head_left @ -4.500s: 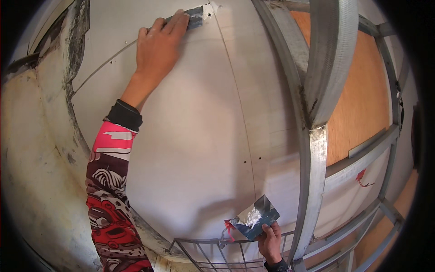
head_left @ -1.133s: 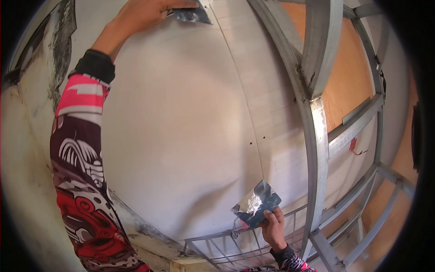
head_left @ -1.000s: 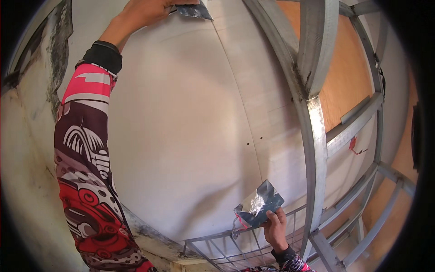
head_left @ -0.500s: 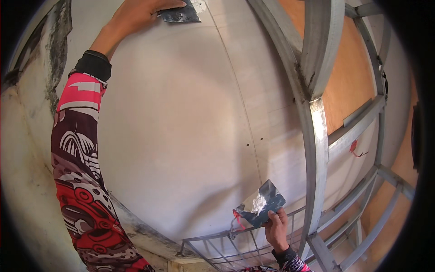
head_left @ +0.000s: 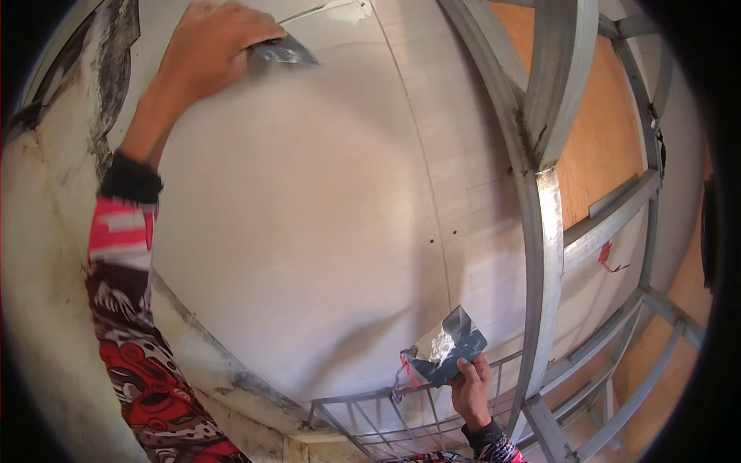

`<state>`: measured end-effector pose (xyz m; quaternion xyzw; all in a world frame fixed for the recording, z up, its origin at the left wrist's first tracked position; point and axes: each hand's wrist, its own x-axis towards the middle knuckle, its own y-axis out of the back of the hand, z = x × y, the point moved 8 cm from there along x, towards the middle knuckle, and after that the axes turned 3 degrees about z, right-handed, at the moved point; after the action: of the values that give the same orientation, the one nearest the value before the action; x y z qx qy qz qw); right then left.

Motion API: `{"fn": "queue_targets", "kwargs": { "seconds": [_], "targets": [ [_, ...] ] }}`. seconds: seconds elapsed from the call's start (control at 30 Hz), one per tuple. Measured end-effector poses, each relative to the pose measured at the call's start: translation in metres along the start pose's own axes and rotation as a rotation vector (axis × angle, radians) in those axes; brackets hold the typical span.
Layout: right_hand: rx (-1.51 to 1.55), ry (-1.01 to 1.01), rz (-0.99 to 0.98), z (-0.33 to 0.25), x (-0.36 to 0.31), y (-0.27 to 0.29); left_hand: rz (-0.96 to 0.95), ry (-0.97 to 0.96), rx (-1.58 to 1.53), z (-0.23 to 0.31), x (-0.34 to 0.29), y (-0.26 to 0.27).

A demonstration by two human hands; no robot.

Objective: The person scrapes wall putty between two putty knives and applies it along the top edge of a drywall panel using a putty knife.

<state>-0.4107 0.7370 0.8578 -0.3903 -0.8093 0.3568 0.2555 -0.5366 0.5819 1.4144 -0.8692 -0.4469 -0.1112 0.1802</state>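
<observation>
My left hand (head_left: 212, 52) is raised at the upper left, its fingers closed round a dark putty knife (head_left: 289, 51). The blade is tilted and smeared; whether it touches the pale panel (head_left: 309, 193) I cannot tell. Lower right, my right hand (head_left: 471, 397) grips a second wide flat blade (head_left: 469, 339) like a putty scraper, with a white lump of filler (head_left: 442, 346) on it. My thumb lies over its face. White filler (head_left: 356, 9) shows at the panel's top near the seam (head_left: 417, 143).
Grey metal framing (head_left: 546, 255) rises on the right, with an orange-brown board (head_left: 602, 147) behind it. A metal grille (head_left: 370, 420) lies below my right hand. A red tie (head_left: 606, 253) hangs off the frame. Stained, crumbling wall (head_left: 46, 208) runs down the left.
My left hand and its putty knife have moved left and slightly down, away from the seam, and the blade has turned. My right hand holds its blade almost still.
</observation>
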Motion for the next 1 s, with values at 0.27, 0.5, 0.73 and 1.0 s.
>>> {"fn": "queue_targets", "kwargs": {
  "seconds": [0.27, 0.5, 0.73, 1.0],
  "targets": [
    [-0.102, -0.044, -0.014, -0.005, 0.014, 0.012, -0.248, 1.041, -1.636, 0.252, -0.112, 0.015],
    [-0.105, -0.133, -0.072, 0.007, 0.027, 0.017, -0.362, 1.144, -1.971, 0.399, -0.151, 0.040],
    [-0.232, -0.093, 0.017, -0.001, 0.029, 0.016, -0.286, 0.801, -1.581, 0.404, -0.158, 0.071],
    [-0.442, -0.102, -0.054, -0.007, 0.026, 0.012, -0.275, 0.524, -1.454, 0.425, -0.140, 0.094]
  ]
}}
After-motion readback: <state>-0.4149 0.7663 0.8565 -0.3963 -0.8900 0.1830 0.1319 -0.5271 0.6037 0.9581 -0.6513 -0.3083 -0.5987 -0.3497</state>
